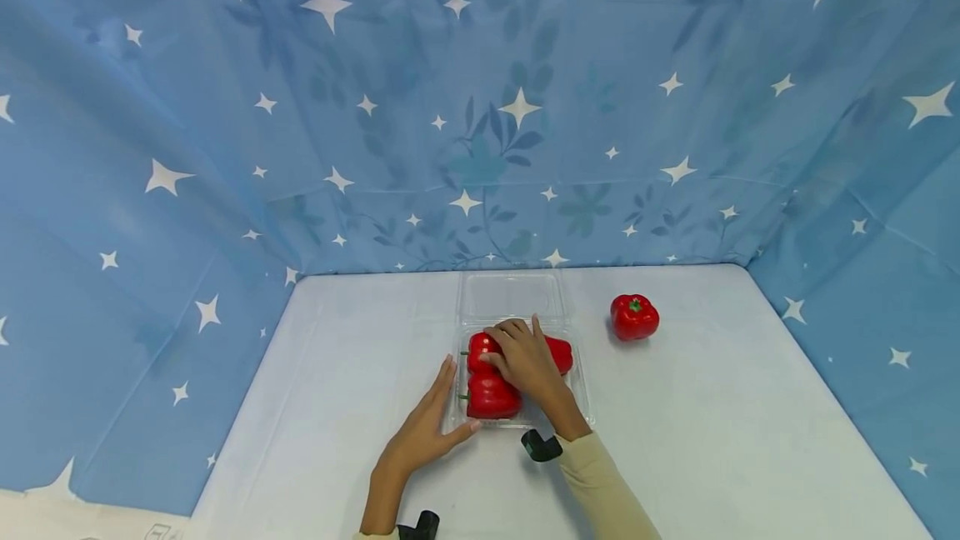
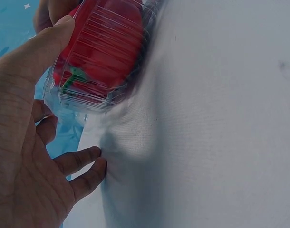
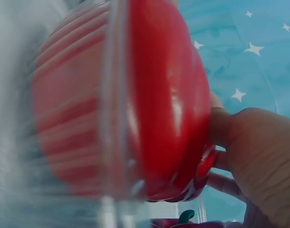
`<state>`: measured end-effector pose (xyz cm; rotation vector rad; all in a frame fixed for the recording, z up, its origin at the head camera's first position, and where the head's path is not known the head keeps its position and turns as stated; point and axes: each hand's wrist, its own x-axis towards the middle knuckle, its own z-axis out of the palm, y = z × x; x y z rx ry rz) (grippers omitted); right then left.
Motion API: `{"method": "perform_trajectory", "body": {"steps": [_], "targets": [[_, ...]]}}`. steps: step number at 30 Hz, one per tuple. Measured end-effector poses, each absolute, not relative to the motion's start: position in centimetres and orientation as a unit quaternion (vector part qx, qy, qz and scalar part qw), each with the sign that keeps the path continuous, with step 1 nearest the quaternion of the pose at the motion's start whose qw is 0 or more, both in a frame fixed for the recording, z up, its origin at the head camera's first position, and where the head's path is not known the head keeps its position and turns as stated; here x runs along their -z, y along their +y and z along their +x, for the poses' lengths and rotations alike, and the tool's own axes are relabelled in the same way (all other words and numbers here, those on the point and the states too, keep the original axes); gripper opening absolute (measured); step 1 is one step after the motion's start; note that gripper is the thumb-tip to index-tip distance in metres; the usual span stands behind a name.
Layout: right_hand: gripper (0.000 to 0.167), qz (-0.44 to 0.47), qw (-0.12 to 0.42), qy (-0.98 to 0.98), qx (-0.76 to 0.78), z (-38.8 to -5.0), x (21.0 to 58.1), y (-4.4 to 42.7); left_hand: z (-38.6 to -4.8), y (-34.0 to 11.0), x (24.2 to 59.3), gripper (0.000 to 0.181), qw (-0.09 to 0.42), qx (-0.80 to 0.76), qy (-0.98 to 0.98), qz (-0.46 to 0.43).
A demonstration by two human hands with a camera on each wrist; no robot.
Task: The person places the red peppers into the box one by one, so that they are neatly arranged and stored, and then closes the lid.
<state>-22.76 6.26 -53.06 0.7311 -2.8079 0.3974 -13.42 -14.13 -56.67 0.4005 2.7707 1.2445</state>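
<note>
In the head view, an open clear plastic container (image 1: 512, 297) holds several red bell peppers, including a front one (image 1: 492, 397) and one on the right (image 1: 560, 354). My right hand (image 1: 531, 363) reaches over them, fingers and thumb curved around the back-left pepper (image 1: 482, 347). The right wrist view has my right hand (image 3: 264, 154) behind a large red pepper (image 3: 169, 104), close to the lens. At the container's left side, my left hand (image 1: 420, 436) lies with fingers extended. In the left wrist view, the thumb of my left hand (image 2: 24, 128) touches the container's rim (image 2: 50, 90).
Another red pepper (image 1: 634, 317) with a green stem stands at the back right of the white table (image 1: 712, 423). Blue curtains (image 1: 480, 165) with white stars hang behind the table and along both sides.
</note>
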Motion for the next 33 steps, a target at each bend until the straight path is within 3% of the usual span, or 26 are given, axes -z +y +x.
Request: {"method": "perform_trajectory", "body": {"steps": [9,16,25,33], "targets": [[0.065,0.261,0.068,-0.953,-0.134,-22.61,52.73,6.48,-13.46,-14.04,57.00,0.100,0.043,-0.402,0.905,0.130],[0.064,0.245,0.049,-0.952,-0.178,-22.92,52.86,6.66,-13.58,-14.09,56.85,0.102,0.043,-0.392,0.910,0.131],[0.059,0.248,0.094,-0.951,-0.161,-23.19,52.82,6.56,-13.71,-14.23,56.68,0.102,0.044,-0.399,0.906,0.131],[0.061,0.246,0.078,-0.949,-0.180,-22.88,52.58,6.87,-13.47,-14.24,56.57,0.101,0.048,-0.401,0.905,0.131]]}}
